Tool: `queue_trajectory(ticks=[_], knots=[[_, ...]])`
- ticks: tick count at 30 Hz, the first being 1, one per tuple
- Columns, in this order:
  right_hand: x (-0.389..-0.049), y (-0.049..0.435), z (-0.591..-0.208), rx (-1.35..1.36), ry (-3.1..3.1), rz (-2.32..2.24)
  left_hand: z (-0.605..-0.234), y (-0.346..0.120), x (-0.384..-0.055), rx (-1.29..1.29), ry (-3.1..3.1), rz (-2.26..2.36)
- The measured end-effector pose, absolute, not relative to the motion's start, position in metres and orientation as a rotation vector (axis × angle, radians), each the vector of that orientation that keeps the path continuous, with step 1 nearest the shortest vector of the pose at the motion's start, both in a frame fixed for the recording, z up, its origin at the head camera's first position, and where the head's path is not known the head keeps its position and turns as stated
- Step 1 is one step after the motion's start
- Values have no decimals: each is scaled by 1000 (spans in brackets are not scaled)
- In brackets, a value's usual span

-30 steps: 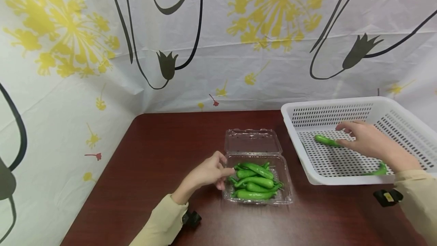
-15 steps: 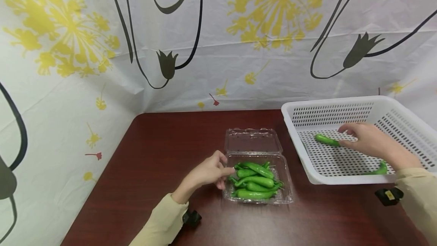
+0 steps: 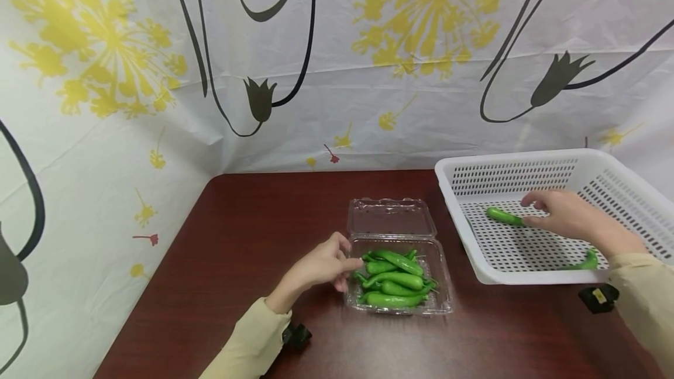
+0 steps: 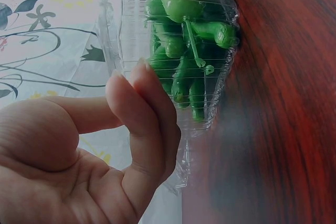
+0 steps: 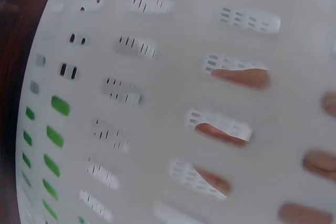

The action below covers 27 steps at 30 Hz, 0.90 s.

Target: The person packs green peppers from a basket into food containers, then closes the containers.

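My left hand is at the left side of a clear plastic clamshell box, its thumb over the rim and its other fingers bent along the outside wall. Several green chili peppers lie piled in the box. In the left wrist view the bent fingers overlap the ridged wall. My right hand reaches into a white basket, thumb and forefinger apart; the thumb tip overlaps the end of a green chili pepper. Basket slots show only bits of the right hand's fingers.
The clamshell lid is folded back behind the box. Another chili pepper lies by the basket's front wall. Both containers stand on a dark red-brown table, with a white patterned sheet behind it.
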State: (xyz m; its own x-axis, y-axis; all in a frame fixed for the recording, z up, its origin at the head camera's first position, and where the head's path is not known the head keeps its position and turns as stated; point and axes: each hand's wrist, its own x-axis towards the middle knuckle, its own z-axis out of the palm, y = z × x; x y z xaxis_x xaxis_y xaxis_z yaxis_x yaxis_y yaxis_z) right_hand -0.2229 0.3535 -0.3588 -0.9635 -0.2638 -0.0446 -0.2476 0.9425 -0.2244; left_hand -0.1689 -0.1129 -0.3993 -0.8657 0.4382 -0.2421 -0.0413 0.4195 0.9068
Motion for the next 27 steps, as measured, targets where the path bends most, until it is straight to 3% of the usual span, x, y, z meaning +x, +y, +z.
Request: queue_trajectory(ticks=[27], knots=[[-229,361,-364,-550,2959,-141,-401,-112,-169,327,2214,1449]])
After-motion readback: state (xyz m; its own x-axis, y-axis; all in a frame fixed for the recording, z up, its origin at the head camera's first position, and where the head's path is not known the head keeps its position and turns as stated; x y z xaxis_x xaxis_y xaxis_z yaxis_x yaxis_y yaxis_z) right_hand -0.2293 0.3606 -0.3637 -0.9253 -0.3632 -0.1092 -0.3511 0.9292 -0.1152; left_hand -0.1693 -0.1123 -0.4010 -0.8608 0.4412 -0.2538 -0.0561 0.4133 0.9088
